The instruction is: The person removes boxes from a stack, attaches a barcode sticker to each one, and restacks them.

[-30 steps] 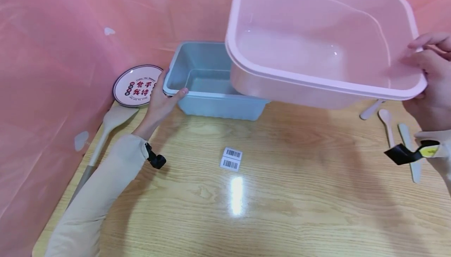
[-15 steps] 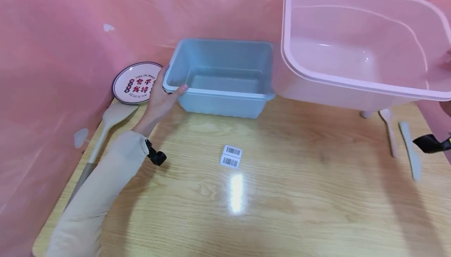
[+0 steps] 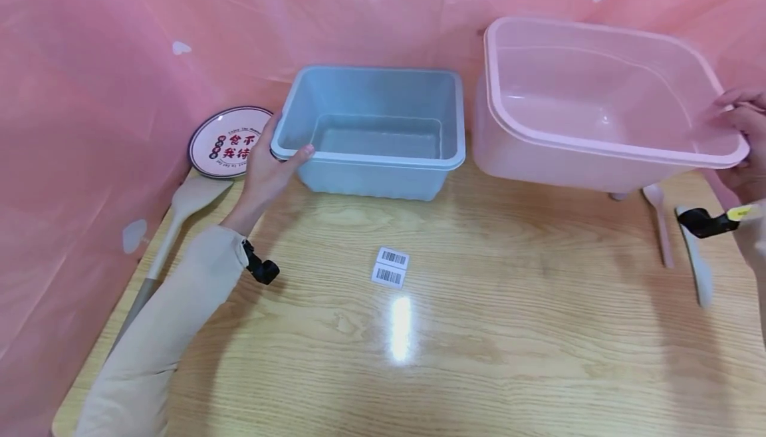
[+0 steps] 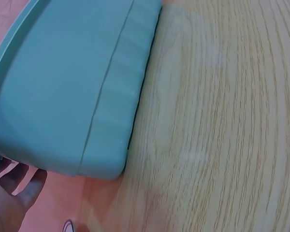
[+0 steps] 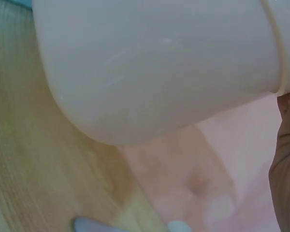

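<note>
The left hand (image 3: 266,164) grips the near left corner of a blue plastic box (image 3: 371,177), thumb over the rim; the right hand (image 3: 749,138) pinches the rim of a tilted pink box (image 3: 574,164) at its right end. Whether the pink box touches the table (image 3: 509,330) I cannot tell. Both boxes are smooth, round-cornered — and lie between the hands. Just left of the left hand, partly behind it, is a round, dark-rimmed plate with red characters (image 3: 227,138); nearer the person, a spatula (image 3: 182,207). Rightward and nearer, a barcode label (image 3: 390,267) lies flat on the wood grain. Nearer than the right hand lie a slim pink utensil (image 3: 660,224) and a pale green knife (image 3: 696,257). The head view shows both interiors; the left wrist view reveals the blue box's rippled lower band — the right, the pink box's underside curve and ridge.
</note>
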The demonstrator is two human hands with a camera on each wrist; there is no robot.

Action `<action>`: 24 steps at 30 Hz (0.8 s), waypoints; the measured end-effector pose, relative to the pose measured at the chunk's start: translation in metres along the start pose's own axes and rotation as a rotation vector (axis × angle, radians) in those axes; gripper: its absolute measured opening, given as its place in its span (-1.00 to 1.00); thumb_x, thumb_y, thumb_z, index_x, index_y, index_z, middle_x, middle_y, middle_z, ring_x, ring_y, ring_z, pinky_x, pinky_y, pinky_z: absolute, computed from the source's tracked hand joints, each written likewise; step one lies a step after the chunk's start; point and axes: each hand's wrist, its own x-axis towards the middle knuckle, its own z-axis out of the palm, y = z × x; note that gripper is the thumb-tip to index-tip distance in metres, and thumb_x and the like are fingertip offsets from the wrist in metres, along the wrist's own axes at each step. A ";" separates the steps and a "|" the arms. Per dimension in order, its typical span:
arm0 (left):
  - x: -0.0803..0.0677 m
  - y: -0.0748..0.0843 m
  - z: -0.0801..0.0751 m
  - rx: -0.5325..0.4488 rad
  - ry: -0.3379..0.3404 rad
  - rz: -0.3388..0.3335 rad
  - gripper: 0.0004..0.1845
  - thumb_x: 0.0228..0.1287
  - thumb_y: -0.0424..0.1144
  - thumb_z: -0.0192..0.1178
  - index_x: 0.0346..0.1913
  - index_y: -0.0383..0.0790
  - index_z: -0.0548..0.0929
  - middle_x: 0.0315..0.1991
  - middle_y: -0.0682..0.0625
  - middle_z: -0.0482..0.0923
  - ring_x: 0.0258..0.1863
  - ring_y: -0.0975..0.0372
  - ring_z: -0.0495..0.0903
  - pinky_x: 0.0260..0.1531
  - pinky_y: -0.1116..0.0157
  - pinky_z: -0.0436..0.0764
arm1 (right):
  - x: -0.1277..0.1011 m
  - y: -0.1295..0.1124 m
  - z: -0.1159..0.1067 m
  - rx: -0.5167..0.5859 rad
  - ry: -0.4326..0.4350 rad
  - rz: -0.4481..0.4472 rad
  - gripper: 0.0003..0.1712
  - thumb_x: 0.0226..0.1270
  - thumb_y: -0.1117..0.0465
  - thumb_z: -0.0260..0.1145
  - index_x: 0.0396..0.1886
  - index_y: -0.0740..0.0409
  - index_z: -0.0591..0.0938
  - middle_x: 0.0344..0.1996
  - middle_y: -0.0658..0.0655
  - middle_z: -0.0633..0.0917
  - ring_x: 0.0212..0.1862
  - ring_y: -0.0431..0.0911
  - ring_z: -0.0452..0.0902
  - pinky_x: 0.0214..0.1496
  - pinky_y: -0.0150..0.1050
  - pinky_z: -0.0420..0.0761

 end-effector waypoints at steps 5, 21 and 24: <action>-0.003 -0.003 -0.004 0.014 0.003 -0.004 -0.13 0.10 0.00 0.38 0.47 0.18 0.20 0.34 -0.12 0.40 0.29 0.02 0.42 0.29 0.05 0.43 | -0.006 0.006 -0.001 -0.052 -0.048 0.020 -0.76 0.20 0.79 -0.11 -0.42 0.70 0.51 -0.55 0.39 0.67 -0.92 -0.15 0.18 -0.89 -0.51 -0.23; -0.009 -0.003 -0.012 0.046 0.018 -0.029 -0.11 0.11 -0.03 0.37 0.49 0.13 0.15 0.36 -0.16 0.36 0.31 -0.01 0.38 0.33 0.02 0.37 | -0.014 0.021 -0.023 -0.349 -0.005 0.150 -0.66 0.30 0.69 -0.05 -0.32 0.42 0.64 -0.58 0.19 0.72 -0.78 -0.13 0.50 -0.87 -0.47 0.28; -0.010 -0.003 -0.013 0.033 0.024 -0.024 -0.10 0.10 -0.05 0.37 0.49 0.10 0.16 0.36 -0.15 0.36 0.31 0.00 0.37 0.33 0.02 0.36 | -0.015 0.026 -0.024 -0.332 -0.011 0.142 -0.66 0.28 0.71 -0.06 -0.33 0.44 0.63 -0.59 0.20 0.71 -0.81 -0.15 0.48 -0.89 -0.49 0.27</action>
